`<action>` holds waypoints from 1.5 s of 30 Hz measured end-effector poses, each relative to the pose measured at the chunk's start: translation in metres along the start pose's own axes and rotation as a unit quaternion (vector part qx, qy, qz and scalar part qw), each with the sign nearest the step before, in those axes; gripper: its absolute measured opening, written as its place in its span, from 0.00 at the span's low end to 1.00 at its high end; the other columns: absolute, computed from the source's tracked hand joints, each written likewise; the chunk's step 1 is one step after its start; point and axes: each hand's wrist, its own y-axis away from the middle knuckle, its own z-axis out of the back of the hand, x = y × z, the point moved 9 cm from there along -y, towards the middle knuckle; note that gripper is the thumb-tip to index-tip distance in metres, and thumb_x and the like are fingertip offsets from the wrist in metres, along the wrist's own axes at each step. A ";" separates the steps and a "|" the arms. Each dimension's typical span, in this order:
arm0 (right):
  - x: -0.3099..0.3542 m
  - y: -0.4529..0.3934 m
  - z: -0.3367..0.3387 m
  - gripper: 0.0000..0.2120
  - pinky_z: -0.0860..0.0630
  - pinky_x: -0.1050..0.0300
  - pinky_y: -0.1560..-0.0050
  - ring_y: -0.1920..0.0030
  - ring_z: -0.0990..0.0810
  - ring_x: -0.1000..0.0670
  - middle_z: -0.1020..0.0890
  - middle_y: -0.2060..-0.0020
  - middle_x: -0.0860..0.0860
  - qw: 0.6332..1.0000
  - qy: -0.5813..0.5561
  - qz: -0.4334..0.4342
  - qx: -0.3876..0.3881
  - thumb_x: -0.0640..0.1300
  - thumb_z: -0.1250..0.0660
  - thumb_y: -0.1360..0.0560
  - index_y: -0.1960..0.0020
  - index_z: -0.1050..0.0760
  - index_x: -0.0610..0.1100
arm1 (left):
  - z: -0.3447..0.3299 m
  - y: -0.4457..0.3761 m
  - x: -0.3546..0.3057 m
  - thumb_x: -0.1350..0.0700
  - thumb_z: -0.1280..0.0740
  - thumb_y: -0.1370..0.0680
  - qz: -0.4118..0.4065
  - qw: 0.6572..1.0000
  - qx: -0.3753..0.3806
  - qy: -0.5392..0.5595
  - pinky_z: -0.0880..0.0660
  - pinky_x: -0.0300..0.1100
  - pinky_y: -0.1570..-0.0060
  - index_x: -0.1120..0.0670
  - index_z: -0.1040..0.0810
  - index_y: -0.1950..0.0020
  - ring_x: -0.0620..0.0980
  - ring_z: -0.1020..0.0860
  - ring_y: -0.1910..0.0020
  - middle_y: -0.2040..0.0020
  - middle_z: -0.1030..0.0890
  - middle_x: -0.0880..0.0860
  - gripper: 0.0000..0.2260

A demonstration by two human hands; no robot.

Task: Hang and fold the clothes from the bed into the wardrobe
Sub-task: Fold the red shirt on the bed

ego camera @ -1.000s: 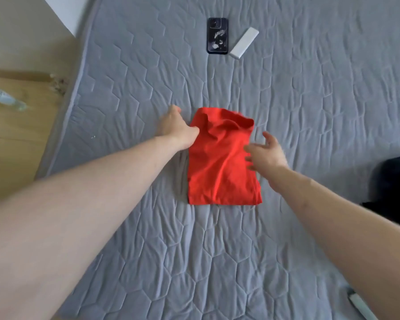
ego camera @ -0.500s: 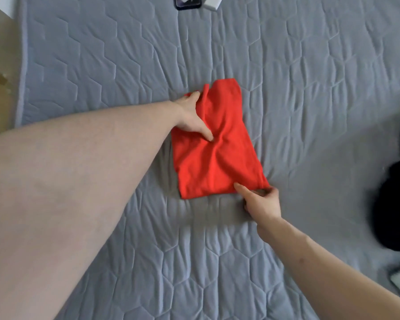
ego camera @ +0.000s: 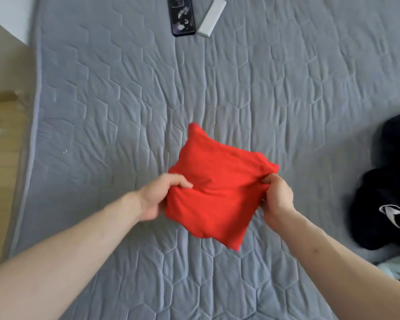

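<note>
A folded red garment is held up over the grey quilted bed, forming a compact square bundle. My left hand grips its left edge, thumb on top and fingers underneath. My right hand pinches its right edge with curled fingers. Part of the garment's lower corner hangs free toward me.
A dark phone and a white rectangular remote-like object lie at the far side of the bed. A black garment with a white print is heaped at the right edge. Wooden floor lies to the left.
The red garment was lying flat on the bed; it has been folded in half, and both hands have taken hold of it and lifted it off the quilt.
</note>
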 end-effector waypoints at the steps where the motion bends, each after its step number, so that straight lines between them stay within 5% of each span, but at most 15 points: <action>1: 0.001 -0.003 0.000 0.08 0.36 0.56 0.68 0.71 0.33 0.50 0.29 0.72 0.52 0.998 0.062 0.023 0.008 0.39 0.36 0.26 0.61 0.29 0.49 | -0.004 0.001 0.021 0.49 0.22 0.40 0.021 1.000 0.000 0.001 0.22 0.40 0.60 0.52 0.12 0.52 0.51 0.17 0.61 0.53 0.14 0.54 0.18; 3: -0.004 -0.009 0.001 0.04 0.24 0.53 0.55 0.58 0.23 0.49 0.21 0.56 0.52 0.983 0.170 0.062 0.015 0.44 0.33 0.21 0.47 0.24 0.49 | -0.003 0.000 0.060 0.39 0.21 0.37 0.074 0.995 -0.022 -0.068 0.23 0.43 0.53 0.51 0.14 0.47 0.50 0.17 0.58 0.51 0.14 0.51 0.24; 5: -0.016 -0.013 0.004 0.20 0.24 0.49 0.35 0.43 0.20 0.49 0.22 0.43 0.55 0.967 0.243 0.078 0.021 0.52 0.30 0.21 0.31 0.28 0.50 | 0.010 -0.008 0.084 0.32 0.27 0.31 0.115 0.977 -0.081 -0.158 0.26 0.46 0.47 0.50 0.18 0.39 0.51 0.18 0.52 0.49 0.15 0.50 0.28; 8: -0.030 -0.008 0.002 0.33 0.25 0.47 0.31 0.39 0.20 0.49 0.21 0.38 0.55 0.946 0.300 0.112 0.041 0.59 0.25 0.26 0.26 0.32 0.51 | 0.031 -0.011 0.077 0.33 0.27 0.30 0.085 0.945 -0.240 -0.206 0.27 0.48 0.41 0.57 0.27 0.27 0.57 0.22 0.36 0.33 0.21 0.56 0.39; 10: -0.041 -0.004 0.002 0.38 0.26 0.49 0.31 0.36 0.21 0.48 0.22 0.35 0.54 0.937 0.324 0.116 0.049 0.62 0.24 0.28 0.24 0.35 0.52 | 0.031 -0.002 0.051 0.35 0.25 0.36 -0.028 0.911 -0.345 -0.224 0.30 0.48 0.34 0.57 0.36 0.24 0.57 0.27 0.30 0.27 0.28 0.57 0.48; 12: -0.049 -0.002 0.004 0.40 0.27 0.50 0.30 0.33 0.22 0.46 0.23 0.32 0.52 0.936 0.332 0.113 0.042 0.61 0.24 0.27 0.22 0.37 0.51 | 0.018 -0.005 0.036 0.37 0.25 0.42 -0.132 0.912 -0.322 -0.217 0.34 0.49 0.26 0.52 0.42 0.20 0.53 0.31 0.27 0.24 0.33 0.54 0.55; 14: -0.055 -0.001 0.002 0.39 0.27 0.51 0.32 0.33 0.22 0.45 0.23 0.32 0.51 0.934 0.335 0.111 0.048 0.60 0.25 0.26 0.22 0.38 0.49 | 0.007 -0.016 0.042 0.40 0.21 0.44 -0.141 0.944 -0.233 -0.188 0.35 0.49 0.25 0.47 0.44 0.18 0.49 0.31 0.26 0.24 0.33 0.51 0.59; 18: -0.062 0.001 0.000 0.31 0.26 0.55 0.37 0.43 0.19 0.53 0.20 0.41 0.56 0.940 0.309 0.106 0.096 0.56 0.24 0.25 0.27 0.32 0.51 | 0.016 -0.026 0.064 0.58 0.21 0.29 -0.110 0.971 -0.178 -0.115 0.25 0.38 0.41 0.44 0.32 0.25 0.42 0.19 0.42 0.37 0.19 0.46 0.36; 21: -0.055 0.005 0.002 0.19 0.22 0.55 0.40 0.49 0.18 0.59 0.17 0.45 0.56 0.945 0.283 0.121 0.108 0.52 0.25 0.24 0.36 0.25 0.53 | 0.018 -0.023 0.080 0.62 0.26 0.24 -0.093 0.982 -0.162 -0.014 0.23 0.39 0.49 0.48 0.23 0.31 0.45 0.15 0.49 0.47 0.13 0.46 0.23; 27: -0.055 0.049 0.008 0.09 0.19 0.49 0.40 0.48 0.15 0.52 0.15 0.48 0.53 0.952 0.249 0.112 0.137 0.49 0.28 0.20 0.41 0.23 0.54 | 0.000 0.032 0.103 0.67 0.33 0.22 -0.093 0.976 -0.155 0.123 0.20 0.51 0.42 0.50 0.21 0.37 0.55 0.15 0.47 0.47 0.13 0.54 0.18; 31: -0.051 0.110 0.020 0.09 0.18 0.51 0.43 0.48 0.14 0.51 0.14 0.48 0.52 0.955 0.228 0.062 0.180 0.48 0.28 0.20 0.42 0.24 0.55 | -0.010 0.104 0.114 0.66 0.33 0.24 -0.102 0.974 -0.157 0.127 0.21 0.53 0.40 0.47 0.21 0.37 0.56 0.15 0.46 0.46 0.13 0.53 0.20; 34: -0.030 0.172 0.031 0.18 0.16 0.59 0.55 0.49 0.12 0.52 0.12 0.50 0.54 0.948 0.220 0.041 0.228 0.49 0.21 0.26 0.39 0.23 0.55 | -0.020 0.174 0.111 0.61 0.29 0.29 -0.114 0.974 -0.146 0.132 0.21 0.48 0.47 0.44 0.23 0.35 0.53 0.14 0.47 0.45 0.13 0.51 0.24; 39: 0.018 0.294 0.049 0.27 0.17 0.62 0.53 0.47 0.13 0.54 0.13 0.47 0.57 0.921 0.256 0.065 0.287 0.57 0.18 0.32 0.37 0.24 0.58 | -0.029 0.314 0.100 0.54 0.26 0.36 -0.119 0.966 -0.182 0.139 0.22 0.49 0.44 0.44 0.30 0.33 0.51 0.15 0.46 0.42 0.16 0.52 0.32; 45: 0.066 0.426 0.048 0.26 0.19 0.67 0.55 0.48 0.14 0.57 0.13 0.47 0.59 0.882 0.296 0.132 0.343 0.60 0.19 0.33 0.39 0.24 0.60 | -0.040 0.477 0.106 0.47 0.25 0.36 -0.175 0.942 -0.247 0.143 0.24 0.45 0.47 0.38 0.26 0.38 0.42 0.16 0.49 0.46 0.14 0.44 0.27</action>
